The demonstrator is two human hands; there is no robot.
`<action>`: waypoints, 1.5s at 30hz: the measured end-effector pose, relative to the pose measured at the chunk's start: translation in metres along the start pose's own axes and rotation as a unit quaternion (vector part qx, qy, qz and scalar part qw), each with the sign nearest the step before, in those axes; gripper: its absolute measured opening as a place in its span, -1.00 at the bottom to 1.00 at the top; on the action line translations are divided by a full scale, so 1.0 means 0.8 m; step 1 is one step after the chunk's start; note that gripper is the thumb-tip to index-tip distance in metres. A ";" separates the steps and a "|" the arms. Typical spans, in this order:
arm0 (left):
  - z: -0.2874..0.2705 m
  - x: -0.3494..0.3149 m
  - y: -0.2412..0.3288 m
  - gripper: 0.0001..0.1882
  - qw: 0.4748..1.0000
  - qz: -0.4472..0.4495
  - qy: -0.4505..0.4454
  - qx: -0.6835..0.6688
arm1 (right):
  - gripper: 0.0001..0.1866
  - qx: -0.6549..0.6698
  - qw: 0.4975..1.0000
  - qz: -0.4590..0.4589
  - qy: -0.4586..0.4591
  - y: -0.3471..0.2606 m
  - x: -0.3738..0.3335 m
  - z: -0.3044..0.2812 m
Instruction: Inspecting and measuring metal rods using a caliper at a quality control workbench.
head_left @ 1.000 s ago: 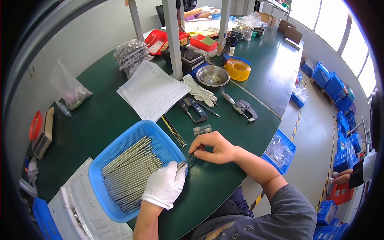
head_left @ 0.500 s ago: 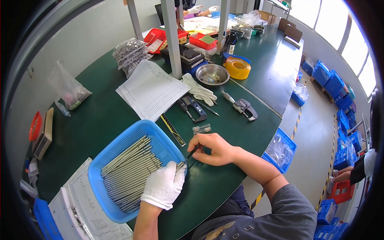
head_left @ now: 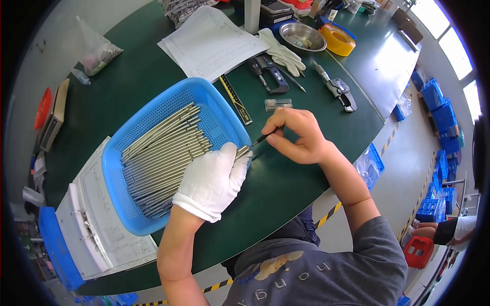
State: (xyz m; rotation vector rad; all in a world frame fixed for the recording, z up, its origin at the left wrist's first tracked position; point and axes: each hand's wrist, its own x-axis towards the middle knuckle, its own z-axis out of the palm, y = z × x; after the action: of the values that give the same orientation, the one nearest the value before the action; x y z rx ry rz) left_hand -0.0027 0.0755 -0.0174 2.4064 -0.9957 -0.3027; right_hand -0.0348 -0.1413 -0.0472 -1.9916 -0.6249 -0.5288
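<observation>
My left hand (head_left: 212, 181), in a white glove, is closed around a metal rod (head_left: 243, 152) over the near right rim of a blue perforated basket (head_left: 113, 168). Only the rod's end shows past the glove. Many slim silver rods (head_left: 163, 158) lie side by side in the basket. My bare right hand (head_left: 298, 136) pinches a thin black tool (head_left: 263, 137) between thumb and fingertips. The tool points at the rod's end, and its tip is at or very near it; its exact kind is too small to make out.
Past the basket lie a ruler (head_left: 236, 99), small clear tubes (head_left: 278, 104), a digital micrometer (head_left: 269, 75), a second micrometer (head_left: 337, 87), a white glove (head_left: 280, 51) and paper sheets (head_left: 214, 43). A metal bowl (head_left: 303, 36) stands by yellow tape (head_left: 338, 41). An open binder (head_left: 99, 229) is at left.
The view has tilted downward, so the table things sit higher in the picture. My hands still hold the rod and the black tool, with the tool's tip by the rod's end.
</observation>
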 end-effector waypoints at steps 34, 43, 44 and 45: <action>0.003 -0.010 0.001 -0.77 0.998 0.029 0.022 0.044 | -0.86 -0.053 0.995 -0.075 -0.028 -0.007 0.001 -0.003; 0.003 -0.009 0.002 -0.83 0.995 0.070 0.049 0.043 | -0.87 -0.047 0.993 -0.098 0.034 -0.005 -0.001 -0.009; 0.003 -0.008 0.003 -0.84 0.996 0.065 0.049 0.045 | -0.87 -0.047 0.994 -0.097 0.034 -0.005 -0.001 -0.009; 0.003 -0.008 0.002 -0.84 0.996 0.065 0.048 0.046 | -0.86 -0.044 0.994 -0.090 0.038 -0.005 -0.001 -0.006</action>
State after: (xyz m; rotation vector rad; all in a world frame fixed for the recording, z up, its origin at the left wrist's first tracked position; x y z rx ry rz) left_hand -0.0093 0.0782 -0.0186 2.3995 -1.1396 -0.0962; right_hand -0.0382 -0.1443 -0.0427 -1.9968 -0.7505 -0.7494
